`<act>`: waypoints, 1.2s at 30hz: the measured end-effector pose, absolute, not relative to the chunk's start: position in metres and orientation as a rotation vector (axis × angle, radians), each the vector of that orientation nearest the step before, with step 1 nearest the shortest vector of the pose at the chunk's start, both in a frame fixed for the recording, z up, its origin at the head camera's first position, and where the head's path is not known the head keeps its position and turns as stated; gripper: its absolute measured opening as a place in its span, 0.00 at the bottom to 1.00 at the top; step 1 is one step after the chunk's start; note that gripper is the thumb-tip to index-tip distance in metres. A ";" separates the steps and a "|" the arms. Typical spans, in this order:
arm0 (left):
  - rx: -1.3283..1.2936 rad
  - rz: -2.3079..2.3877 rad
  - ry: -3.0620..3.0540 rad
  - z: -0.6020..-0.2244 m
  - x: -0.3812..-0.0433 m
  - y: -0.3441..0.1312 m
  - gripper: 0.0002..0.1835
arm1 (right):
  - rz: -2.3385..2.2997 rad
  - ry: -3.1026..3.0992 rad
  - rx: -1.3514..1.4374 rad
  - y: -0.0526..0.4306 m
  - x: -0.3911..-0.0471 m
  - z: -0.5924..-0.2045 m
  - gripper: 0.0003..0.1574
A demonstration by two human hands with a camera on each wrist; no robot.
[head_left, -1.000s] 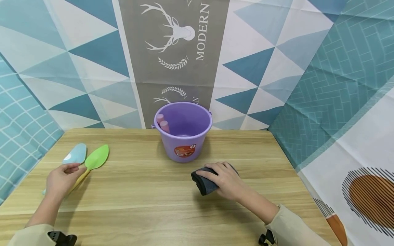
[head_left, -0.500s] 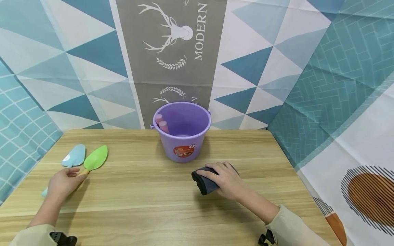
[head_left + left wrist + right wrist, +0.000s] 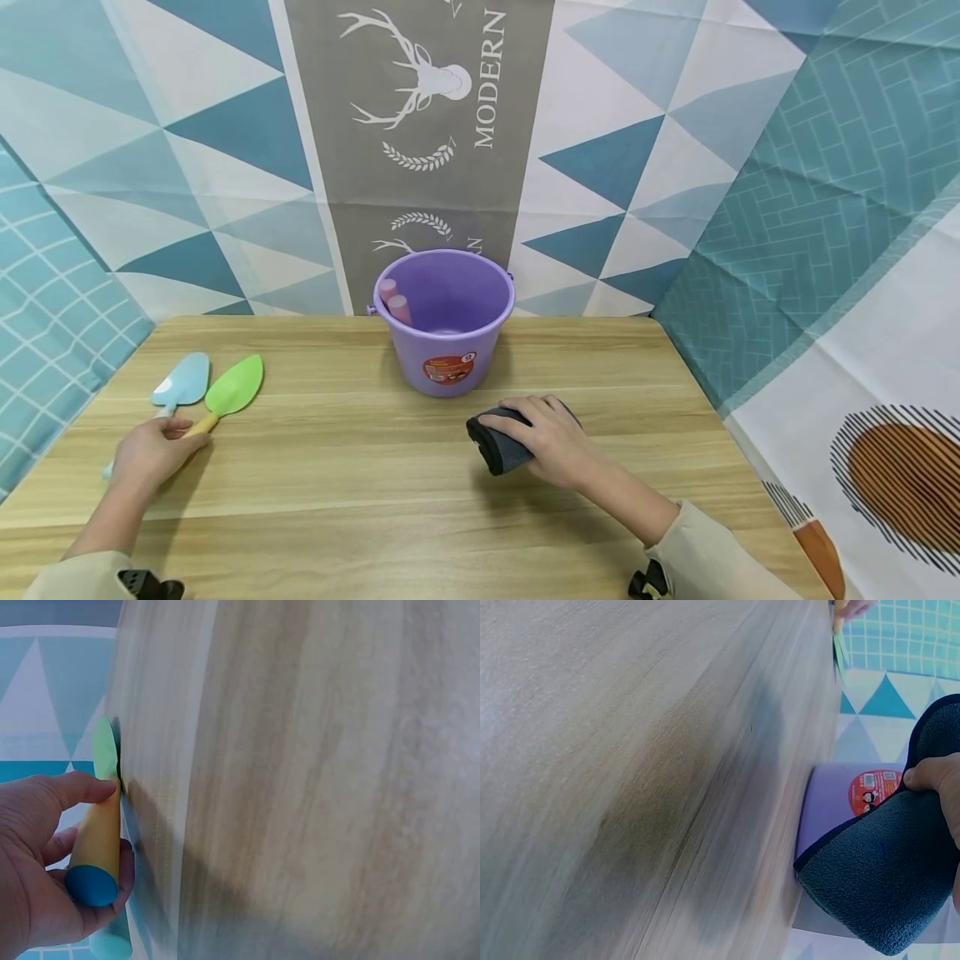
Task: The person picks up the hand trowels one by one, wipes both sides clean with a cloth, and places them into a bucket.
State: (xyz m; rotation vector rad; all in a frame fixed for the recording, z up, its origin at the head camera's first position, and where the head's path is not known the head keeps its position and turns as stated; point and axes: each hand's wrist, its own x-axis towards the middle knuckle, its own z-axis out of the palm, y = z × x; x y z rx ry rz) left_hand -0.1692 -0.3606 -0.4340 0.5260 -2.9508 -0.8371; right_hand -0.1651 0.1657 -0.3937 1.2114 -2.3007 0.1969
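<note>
In the head view, my left hand (image 3: 146,457) grips the yellow handle of a toy shovel (image 3: 236,385) with a green blade at the table's left side. The left wrist view shows thumb and fingers around that handle (image 3: 97,836), which has a blue end. Just left of it lies a light blue toy shovel (image 3: 182,382), partly hidden by the hand. On the right, my right hand (image 3: 557,446) holds a rolled or folded dark grey cloth (image 3: 512,454) with black edging. The right wrist view shows the cloth (image 3: 881,874) hanging from the thumb and fingers.
A purple bucket (image 3: 408,346) with a red label stands at the table's back middle. Two pink cylindrical ends (image 3: 399,310) lean inside its left side. Patterned sheets (image 3: 592,158) rise behind and beside the wooden table (image 3: 337,500).
My left hand has shifted slightly down and right, and its fingers have closed on the yellow handle. The right hand with the cloth has stayed in place.
</note>
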 end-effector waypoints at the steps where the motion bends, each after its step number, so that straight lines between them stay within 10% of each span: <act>1: 0.514 -0.833 -2.950 -0.435 -0.169 -0.361 0.30 | 0.199 -2.297 1.212 0.166 -0.165 -0.394 0.42; 36: 0.274 -0.788 -2.789 -0.438 -0.157 -0.356 0.21 | 0.196 -2.323 1.199 0.167 -0.170 -0.398 0.43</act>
